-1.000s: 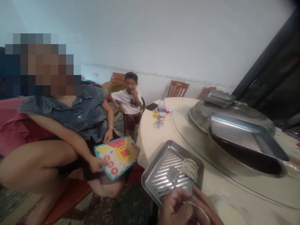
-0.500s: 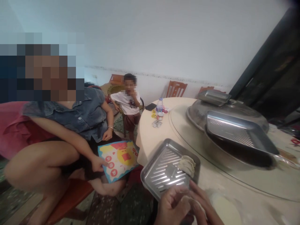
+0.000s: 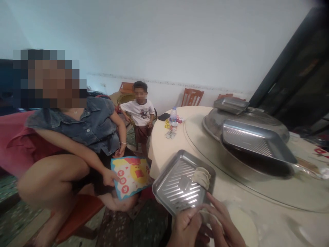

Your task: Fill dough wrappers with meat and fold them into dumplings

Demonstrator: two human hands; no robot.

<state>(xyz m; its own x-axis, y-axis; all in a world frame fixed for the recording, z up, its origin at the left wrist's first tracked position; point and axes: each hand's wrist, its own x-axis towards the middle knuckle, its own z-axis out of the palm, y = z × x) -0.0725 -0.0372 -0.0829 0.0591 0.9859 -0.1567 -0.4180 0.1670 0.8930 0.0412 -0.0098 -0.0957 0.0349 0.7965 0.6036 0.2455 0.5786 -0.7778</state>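
At the bottom of the head view, my left hand [image 3: 183, 224] and my right hand [image 3: 224, 221] are close together, fingers curled around the pale dough edge of a dumpling [image 3: 206, 216]. Most of that dumpling is hidden behind my fingers. Just beyond them, a shallow metal tray [image 3: 171, 187] with ridges rests at the table's edge. A few folded dumplings [image 3: 202, 177] lie side by side on its right part. Beside my right hand, partly covered, is a pale round dough wrapper [image 3: 244, 223].
Another ridged metal tray [image 3: 246, 135] tilts on a large metal bowl [image 3: 244, 166] on the turntable [image 3: 205, 147]. Behind stands a lidded pan [image 3: 213, 120]. A water bottle [image 3: 173, 115] is at the far edge. Two people sit left; one holds a colourful fan [image 3: 131, 176].
The view has shifted slightly. My hands stay together on the dumpling, fingers slightly repositioned. The far seated person has lowered a hand from the face; the nearer person's fan has tilted a little.
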